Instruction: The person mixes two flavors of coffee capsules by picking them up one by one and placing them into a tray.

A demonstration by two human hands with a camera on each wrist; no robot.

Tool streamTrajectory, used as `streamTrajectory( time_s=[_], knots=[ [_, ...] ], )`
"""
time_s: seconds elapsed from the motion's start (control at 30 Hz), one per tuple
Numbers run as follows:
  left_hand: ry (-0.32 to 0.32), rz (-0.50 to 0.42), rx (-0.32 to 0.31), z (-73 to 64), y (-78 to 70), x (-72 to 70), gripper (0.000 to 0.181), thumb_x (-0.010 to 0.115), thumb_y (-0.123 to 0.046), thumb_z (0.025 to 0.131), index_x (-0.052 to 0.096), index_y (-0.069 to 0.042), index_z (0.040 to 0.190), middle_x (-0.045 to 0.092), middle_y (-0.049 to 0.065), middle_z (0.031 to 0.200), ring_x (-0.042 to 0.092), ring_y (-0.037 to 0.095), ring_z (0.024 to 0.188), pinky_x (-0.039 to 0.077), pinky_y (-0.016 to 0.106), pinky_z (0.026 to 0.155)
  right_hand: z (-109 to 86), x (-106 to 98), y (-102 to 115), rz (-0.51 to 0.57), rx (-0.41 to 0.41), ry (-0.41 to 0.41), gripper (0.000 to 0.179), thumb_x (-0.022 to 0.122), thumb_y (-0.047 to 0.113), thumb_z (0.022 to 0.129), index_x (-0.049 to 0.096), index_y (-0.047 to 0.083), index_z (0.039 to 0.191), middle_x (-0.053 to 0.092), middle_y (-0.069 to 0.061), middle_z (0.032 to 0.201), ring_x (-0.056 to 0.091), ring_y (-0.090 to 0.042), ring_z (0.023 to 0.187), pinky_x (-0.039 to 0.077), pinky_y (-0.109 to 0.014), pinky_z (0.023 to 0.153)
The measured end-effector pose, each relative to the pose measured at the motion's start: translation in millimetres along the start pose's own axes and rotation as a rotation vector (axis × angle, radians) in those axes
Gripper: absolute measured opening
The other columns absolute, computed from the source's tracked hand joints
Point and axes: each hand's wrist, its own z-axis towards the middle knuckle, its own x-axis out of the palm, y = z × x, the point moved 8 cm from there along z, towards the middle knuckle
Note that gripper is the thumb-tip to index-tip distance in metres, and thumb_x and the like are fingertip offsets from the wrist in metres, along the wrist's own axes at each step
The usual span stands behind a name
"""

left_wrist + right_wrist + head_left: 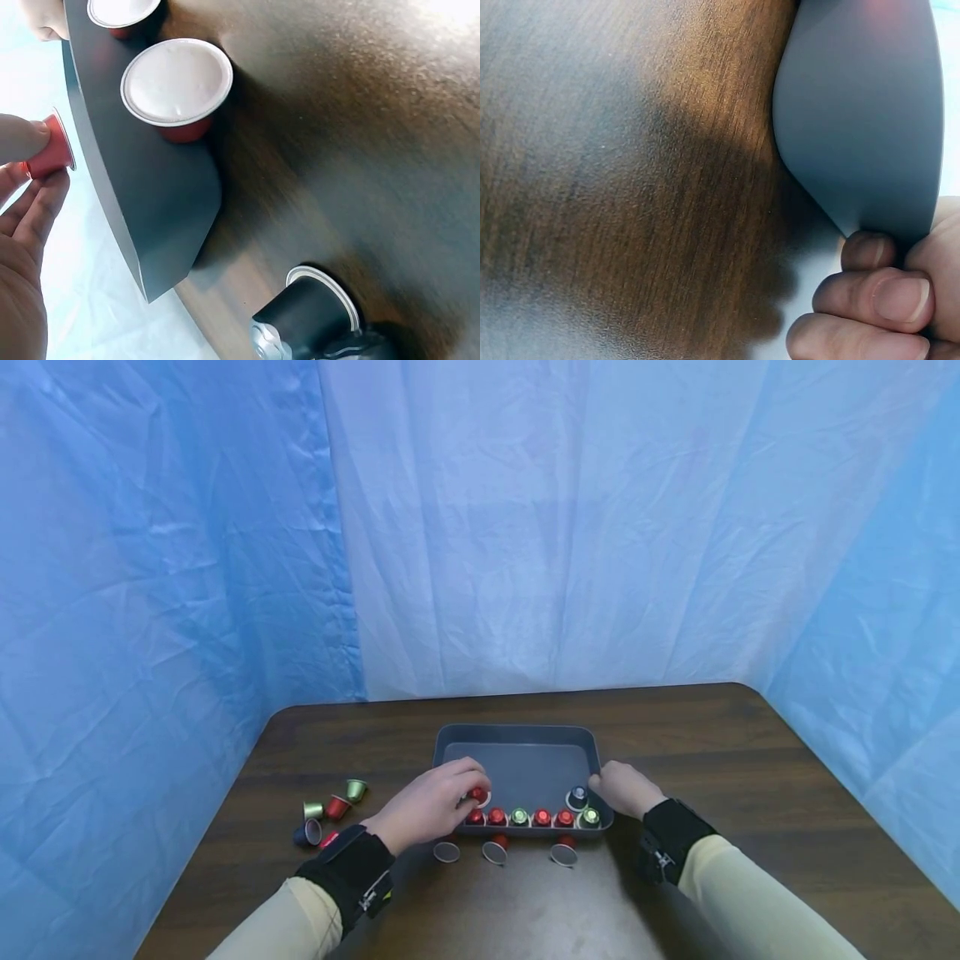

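Observation:
My left hand (438,797) pinches a red coffee capsule (52,148) between thumb and fingertips, over the front left part of the dark grey baking tray (517,764). In the left wrist view the capsule's rim faces the tray wall. My right hand (628,788) grips the tray's right side; its curled fingers (877,296) show beside the tray's wall in the right wrist view. Along the tray's front edge stands a row of red and green capsules (542,817), bases up. Behind the row's right end, a dark blue capsule (577,797) stands near my right hand.
Before the tray, two red capsules (495,850) and a black capsule (304,311) lie on the brown wooden table (697,735). Left of my left wrist lie several more, among them a green capsule (356,790) and another dark capsule (307,832). Blue-white sheets (525,527) hang behind the table.

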Motion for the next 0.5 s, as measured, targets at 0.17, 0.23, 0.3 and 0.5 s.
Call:
streamTrajectory(
  time_s=[0.17,0.23,0.3,0.5],
  knots=[
    [0.017,0.023,-0.013,3.5,1.4,5.0,0.029,0.075,-0.016,0.079,0.063,-0.019,0.105,0.054,-0.008,0.102,0.052,0.004,0.093,0.046,0.022,0.086,0.9,0.8,1.2,-0.002,-0.013,-0.005,0.028,0.048,0.024,0.093,0.065,0.003,0.088,0.054,-0.007,0.068,0.052,-0.020,0.061,0.039,-0.032,0.058],
    [0.021,0.035,-0.013,5.2,1.9,7.2,0.028,0.074,-0.016,0.079,0.063,-0.019,0.105,0.054,-0.008,0.102,0.052,0.004,0.093,0.046,0.023,0.086,1.4,1.2,0.4,-0.004,-0.012,-0.006,0.028,0.048,0.024,0.093,0.065,0.003,0.088,0.054,-0.007,0.068,0.051,-0.020,0.061,0.039,-0.032,0.058],
    [0.025,0.055,-0.012,6.7,2.8,9.7,0.028,0.074,-0.017,0.079,0.064,-0.018,0.105,0.054,-0.008,0.101,0.052,0.004,0.093,0.046,0.023,0.085,1.7,1.5,-0.9,-0.001,-0.005,-0.006,0.027,0.048,0.025,0.092,0.064,0.003,0.088,0.053,-0.007,0.068,0.051,-0.020,0.061,0.039,-0.032,0.057],
    [0.016,0.141,0.000,12.1,5.3,15.4,0.028,0.075,-0.022,0.078,0.065,-0.020,0.105,0.056,-0.010,0.100,0.052,0.006,0.094,0.046,0.025,0.085,2.5,0.9,-2.9,-0.015,-0.011,-0.011,0.027,0.048,0.024,0.092,0.064,0.005,0.083,0.053,-0.007,0.067,0.051,-0.020,0.060,0.038,-0.033,0.057]
  ],
)
